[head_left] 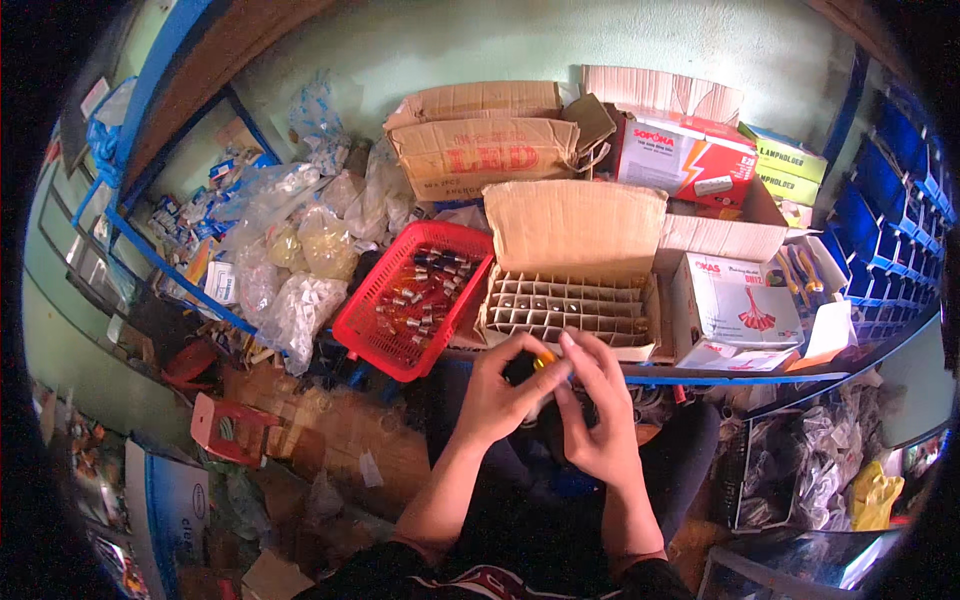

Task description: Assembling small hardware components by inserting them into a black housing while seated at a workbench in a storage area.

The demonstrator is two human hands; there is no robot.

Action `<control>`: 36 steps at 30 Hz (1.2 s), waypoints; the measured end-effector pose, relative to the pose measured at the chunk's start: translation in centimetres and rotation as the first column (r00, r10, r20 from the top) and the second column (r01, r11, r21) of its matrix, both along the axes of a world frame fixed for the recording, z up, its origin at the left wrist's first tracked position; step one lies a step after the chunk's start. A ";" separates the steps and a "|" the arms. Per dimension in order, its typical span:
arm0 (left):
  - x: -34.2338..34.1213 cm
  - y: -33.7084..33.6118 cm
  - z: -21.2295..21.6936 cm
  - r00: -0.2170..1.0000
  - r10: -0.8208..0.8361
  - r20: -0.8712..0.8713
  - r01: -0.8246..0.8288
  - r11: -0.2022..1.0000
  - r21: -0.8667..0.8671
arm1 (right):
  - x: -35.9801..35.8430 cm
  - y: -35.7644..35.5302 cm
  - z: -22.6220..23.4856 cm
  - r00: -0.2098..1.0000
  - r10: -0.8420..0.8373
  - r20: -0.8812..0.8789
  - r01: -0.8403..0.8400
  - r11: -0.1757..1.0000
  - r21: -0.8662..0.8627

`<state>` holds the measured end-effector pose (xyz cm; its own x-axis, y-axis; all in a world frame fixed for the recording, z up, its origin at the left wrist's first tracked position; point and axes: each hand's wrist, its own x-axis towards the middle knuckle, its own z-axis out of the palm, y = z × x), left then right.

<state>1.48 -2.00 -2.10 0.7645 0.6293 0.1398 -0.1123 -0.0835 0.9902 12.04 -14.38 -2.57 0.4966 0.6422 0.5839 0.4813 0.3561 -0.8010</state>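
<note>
While both hands meet in front of the shelf edge, the stock reads as follows.
Left hand (497, 390): curled, fingertips pinched on a small orange-tipped part (544, 360).
Right hand (598, 405): closed against the left, fingers on the same part and a dark piece beneath it, too hidden to identify.
Part location: between both hands, just below the divided carton (566, 308).
Divided carton: open flap up, cardboard grid cells, contents too small to tell.
Red basket (412, 297): left of carton, tilted, holding small glass-and-metal components.
Clear bags (290, 262): piled further left.
Printed boxes (735, 305): right of carton.
</note>
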 end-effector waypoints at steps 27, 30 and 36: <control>1.1 0.4 -1.7 0.930 0.301 0.211 -0.266 0.947 -0.178 | -0.2 0.5 -2.5 0.963 0.040 -0.266 -0.035 0.999 0.025; 0.7 0.0 -0.8 0.959 0.203 0.199 -0.185 0.977 -0.105 | -0.6 0.6 -2.1 0.975 -0.078 -0.207 0.072 0.997 -0.033; -0.5 0.8 -0.5 0.983 -0.045 0.179 0.023 0.992 0.121 | -0.9 1.2 -2.5 0.966 -0.209 -0.151 0.210 0.978 -0.015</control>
<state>0.98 -1.20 -2.64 0.7405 0.5742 0.3491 -0.2935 -0.1911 0.9367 11.14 -13.16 -5.02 0.7023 0.5138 0.4927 0.4189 0.2613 -0.8696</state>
